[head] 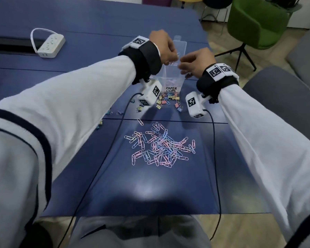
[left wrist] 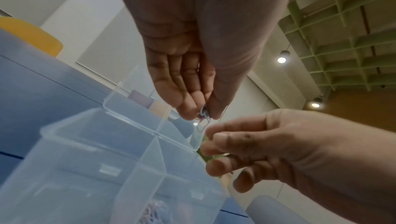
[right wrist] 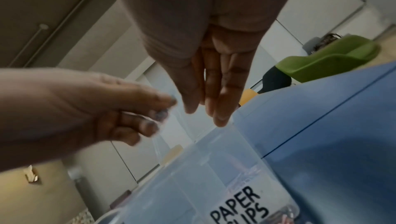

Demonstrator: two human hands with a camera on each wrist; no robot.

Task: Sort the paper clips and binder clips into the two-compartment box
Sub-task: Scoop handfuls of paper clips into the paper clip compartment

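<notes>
A clear two-compartment box [head: 175,81] with a "PAPER CLIPS" label stands open on the blue table, lid [head: 180,43] raised behind. Both hands hover over it. My left hand [head: 174,57] pinches a few paper clips [left wrist: 203,117] between thumb and fingertips above the box's divider [left wrist: 150,151]. My right hand [head: 183,68] is just right of it, fingers nearly straight [right wrist: 220,119] and holding nothing I can see. Some paper clips [left wrist: 152,210] lie in the labelled compartment. A pile of pink and blue paper clips [head: 161,149] lies nearer me. Coloured binder clips [head: 168,101] are scattered before the box.
A white power strip [head: 51,45] lies at the table's far left. Two dark cables [head: 115,140] run from the wrist cameras across the table toward me. A green chair [head: 254,24] and grey chairs [head: 284,90] stand to the right of the table.
</notes>
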